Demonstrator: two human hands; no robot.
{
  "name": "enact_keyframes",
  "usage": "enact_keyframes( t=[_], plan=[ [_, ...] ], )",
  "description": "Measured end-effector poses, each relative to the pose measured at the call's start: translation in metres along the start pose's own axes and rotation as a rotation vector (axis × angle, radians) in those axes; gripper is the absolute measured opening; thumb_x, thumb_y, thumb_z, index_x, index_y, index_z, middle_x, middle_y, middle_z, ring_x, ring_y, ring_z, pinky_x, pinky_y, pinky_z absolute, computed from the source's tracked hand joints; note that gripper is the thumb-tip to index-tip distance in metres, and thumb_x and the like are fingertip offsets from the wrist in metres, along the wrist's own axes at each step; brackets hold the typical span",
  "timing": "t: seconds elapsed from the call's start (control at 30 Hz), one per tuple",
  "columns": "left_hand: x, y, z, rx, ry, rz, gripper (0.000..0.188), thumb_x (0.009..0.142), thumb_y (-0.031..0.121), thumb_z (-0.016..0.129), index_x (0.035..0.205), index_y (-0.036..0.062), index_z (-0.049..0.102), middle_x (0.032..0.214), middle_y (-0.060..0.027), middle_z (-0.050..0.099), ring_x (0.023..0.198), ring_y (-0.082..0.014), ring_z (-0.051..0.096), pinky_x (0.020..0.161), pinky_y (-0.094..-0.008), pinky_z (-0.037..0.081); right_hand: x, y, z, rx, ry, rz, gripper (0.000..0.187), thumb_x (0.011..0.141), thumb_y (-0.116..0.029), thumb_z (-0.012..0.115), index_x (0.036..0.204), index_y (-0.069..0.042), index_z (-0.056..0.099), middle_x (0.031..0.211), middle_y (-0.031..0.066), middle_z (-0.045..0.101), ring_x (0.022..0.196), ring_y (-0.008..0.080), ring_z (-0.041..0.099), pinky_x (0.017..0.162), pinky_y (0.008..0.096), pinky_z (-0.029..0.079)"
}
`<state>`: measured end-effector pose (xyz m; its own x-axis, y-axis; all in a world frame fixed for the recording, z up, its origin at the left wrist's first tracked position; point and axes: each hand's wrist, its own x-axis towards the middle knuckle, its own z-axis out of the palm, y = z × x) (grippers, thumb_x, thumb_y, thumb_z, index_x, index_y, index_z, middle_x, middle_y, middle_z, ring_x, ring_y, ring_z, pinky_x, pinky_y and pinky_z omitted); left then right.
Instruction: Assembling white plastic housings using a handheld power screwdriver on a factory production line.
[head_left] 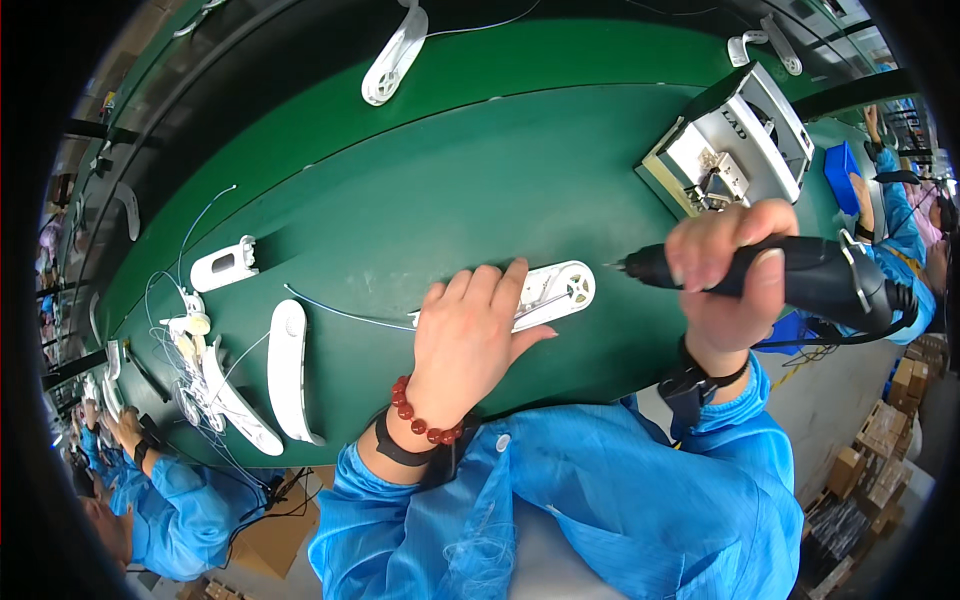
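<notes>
My left hand (468, 335) lies over a long white plastic housing (566, 290) on the green table, its fingers bent across the part and its thumb along the near edge. The housing's rounded end, with a spoked round opening, shows to the right of the hand; its middle is covered. A thin bluish cable (345, 315) runs out to the left. In my right hand (735, 265) is a black electric screwdriver (815, 275), gripped around its body. It is held above the table, its bit pointing left toward the housing's rounded end, apart from it.
A white screw feeder box (745, 140) stands at the far right. On the left lie a curved white cover (288, 370), a short white shell (224, 265) and tangled cables with small parts (190, 345). Another white housing (394, 65) rests at the back. Co-workers sit on both sides.
</notes>
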<state>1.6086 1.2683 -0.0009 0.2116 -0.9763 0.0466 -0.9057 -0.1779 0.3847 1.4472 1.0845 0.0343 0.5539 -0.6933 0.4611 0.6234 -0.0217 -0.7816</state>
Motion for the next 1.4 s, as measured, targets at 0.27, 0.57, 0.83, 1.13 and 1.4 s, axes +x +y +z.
enact_keyframes(
  t=[0.27,0.57,0.83,1.13,1.4],
  plan=[
    [0.002,-0.001,0.004,-0.051,0.091,0.014,0.066,0.067,0.042,0.086,0.119,0.007,0.065,0.091,-0.0062,0.061,0.081,-0.0261,0.064,0.067,-0.0391,0.05,-0.004,0.033,0.025,0.054,0.009,0.116,0.021,0.097,-0.012,0.062,0.105,-0.004,0.046,0.072,0.0097,0.056,0.061,0.0159,0.054,0.06,0.035,0.05],
    [0.003,-0.003,0.005,-0.039,0.073,0.01,0.067,0.067,0.043,0.086,0.119,0.0066,0.065,0.09,-0.0063,0.061,0.081,-0.0259,0.063,0.067,-0.0383,0.049,-0.005,0.043,0.021,-0.015,0.037,0.139,0.018,0.095,-0.007,0.061,0.103,-0.001,0.046,0.07,0.0125,0.06,0.057,0.0178,0.057,0.058,0.0341,0.052],
    [0.003,-0.003,0.005,-0.045,0.079,0.007,0.065,0.067,0.042,0.086,0.116,0.0054,0.065,0.09,-0.0065,0.061,0.081,-0.0264,0.064,0.068,-0.0388,0.049,-0.005,0.046,0.025,0.009,0.034,0.148,0.018,0.095,-0.005,0.062,0.103,0.0,0.047,0.071,0.0118,0.061,0.061,0.0162,0.059,0.059,0.0322,0.053],
    [0.004,-0.001,0.011,-0.051,0.103,-0.021,0.062,0.066,0.039,0.088,0.111,0.0044,0.065,0.091,-0.007,0.065,0.082,-0.0274,0.064,0.069,-0.0394,0.049,-0.006,0.053,0.026,-0.048,0.065,0.142,0.017,0.09,0.003,0.066,0.097,0.0,0.051,0.075,0.0087,0.063,0.061,0.0119,0.06,0.057,0.0272,0.051],
    [0.005,0.003,0.007,-0.018,0.099,-0.008,0.061,0.064,0.036,0.089,0.11,0.0035,0.065,0.09,-0.0084,0.065,0.081,-0.0282,0.064,0.07,-0.0401,0.049,0.001,0.03,0.014,-0.063,0.07,0.029,0.018,0.094,-0.008,0.067,0.096,-0.001,0.05,0.072,0.0078,0.06,0.058,0.015,0.058,0.054,0.0297,0.05]
  ],
)
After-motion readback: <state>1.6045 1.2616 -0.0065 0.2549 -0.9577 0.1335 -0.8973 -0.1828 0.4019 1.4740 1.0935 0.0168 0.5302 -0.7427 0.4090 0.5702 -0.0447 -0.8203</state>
